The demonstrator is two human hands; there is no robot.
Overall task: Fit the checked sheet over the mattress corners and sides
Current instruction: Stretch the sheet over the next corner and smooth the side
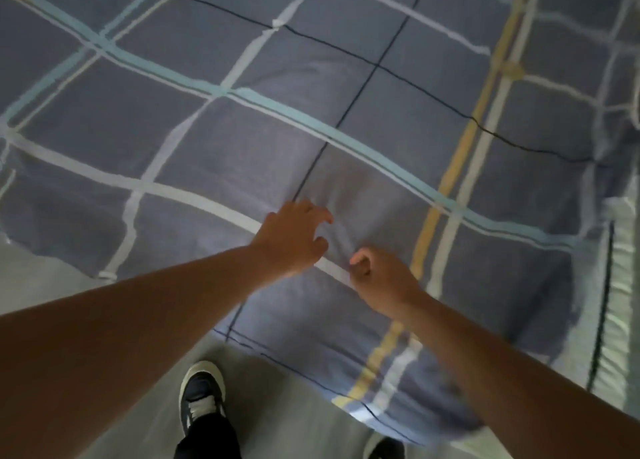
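The checked sheet, grey-blue with white, teal, yellow and dark lines, lies spread over the mattress and hangs over its near edge. My left hand hovers over the sheet near that edge, fingers spread and curved, holding nothing. My right hand sits just to its right with the fingers curled in, pinching a small fold of the sheet. Wrinkles run between the two hands. At the far right a pale strip of bare mattress side shows beyond the sheet's edge.
A grey floor lies below the bed edge. My left shoe stands on it close to the hanging sheet, and part of my other shoe shows at the bottom edge.
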